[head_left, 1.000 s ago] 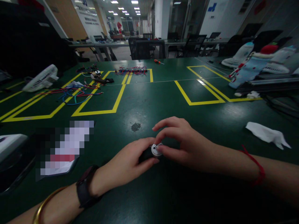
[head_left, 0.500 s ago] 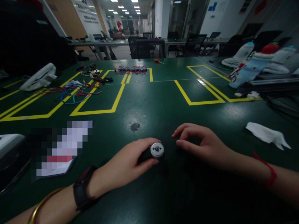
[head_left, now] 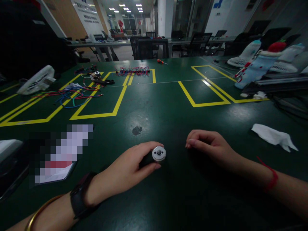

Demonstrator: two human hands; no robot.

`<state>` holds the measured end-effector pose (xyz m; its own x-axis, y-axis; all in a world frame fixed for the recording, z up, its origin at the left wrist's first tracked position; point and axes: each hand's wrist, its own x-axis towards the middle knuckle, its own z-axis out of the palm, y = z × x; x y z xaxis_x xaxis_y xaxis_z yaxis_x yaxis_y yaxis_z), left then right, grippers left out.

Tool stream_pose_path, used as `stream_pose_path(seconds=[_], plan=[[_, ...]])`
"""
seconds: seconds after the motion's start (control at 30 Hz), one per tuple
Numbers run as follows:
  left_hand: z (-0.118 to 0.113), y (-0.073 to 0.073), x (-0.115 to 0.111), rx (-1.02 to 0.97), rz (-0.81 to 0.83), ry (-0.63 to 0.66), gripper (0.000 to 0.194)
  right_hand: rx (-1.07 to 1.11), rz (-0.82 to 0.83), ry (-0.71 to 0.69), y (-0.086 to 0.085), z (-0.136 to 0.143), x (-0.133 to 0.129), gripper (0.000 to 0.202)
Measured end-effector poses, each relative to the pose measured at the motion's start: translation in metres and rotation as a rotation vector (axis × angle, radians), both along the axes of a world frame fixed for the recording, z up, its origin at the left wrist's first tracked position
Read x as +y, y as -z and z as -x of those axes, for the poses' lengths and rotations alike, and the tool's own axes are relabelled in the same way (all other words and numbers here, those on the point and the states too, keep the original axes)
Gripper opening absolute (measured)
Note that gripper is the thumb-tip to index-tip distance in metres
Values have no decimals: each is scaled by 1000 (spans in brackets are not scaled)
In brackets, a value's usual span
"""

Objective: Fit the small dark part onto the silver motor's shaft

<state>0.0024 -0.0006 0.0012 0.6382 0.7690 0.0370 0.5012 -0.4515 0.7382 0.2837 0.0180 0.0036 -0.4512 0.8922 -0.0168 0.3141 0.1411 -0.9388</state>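
A small electric motor (head_left: 159,154) with a round silver end face, a stub of shaft in its centre and two dark holes beside it, is held between the thumb and fingers of my left hand (head_left: 130,166). The face points up towards me; its body is mostly hidden in shadow and by the hand. To the right, apart from the motor, my right hand (head_left: 210,144) is low over the green table (head_left: 154,112), its fingers curled and drawn to the thumb. Whether anything small is in that pinch does not show.
Left of me lies a phone-like slab (head_left: 64,175), its screen blurred out. Loose coloured wires (head_left: 79,96) and a white fan (head_left: 38,80) sit further back. An orange screwdriver (head_left: 160,61) is at the far edge, a white tissue (head_left: 274,136) at right, near a blue plush figure (head_left: 255,69).
My right hand has shifted slightly right, away from the motor, and its fingers have drawn together. My left hand keeps its hold on the motor. The view has shifted a little.
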Motion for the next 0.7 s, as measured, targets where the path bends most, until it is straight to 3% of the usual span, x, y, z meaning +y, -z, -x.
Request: stream_pose_path(seconds=[0.7], plan=[[1, 0, 0, -4, 7, 5, 42, -9, 13, -13, 0, 0, 0, 28]])
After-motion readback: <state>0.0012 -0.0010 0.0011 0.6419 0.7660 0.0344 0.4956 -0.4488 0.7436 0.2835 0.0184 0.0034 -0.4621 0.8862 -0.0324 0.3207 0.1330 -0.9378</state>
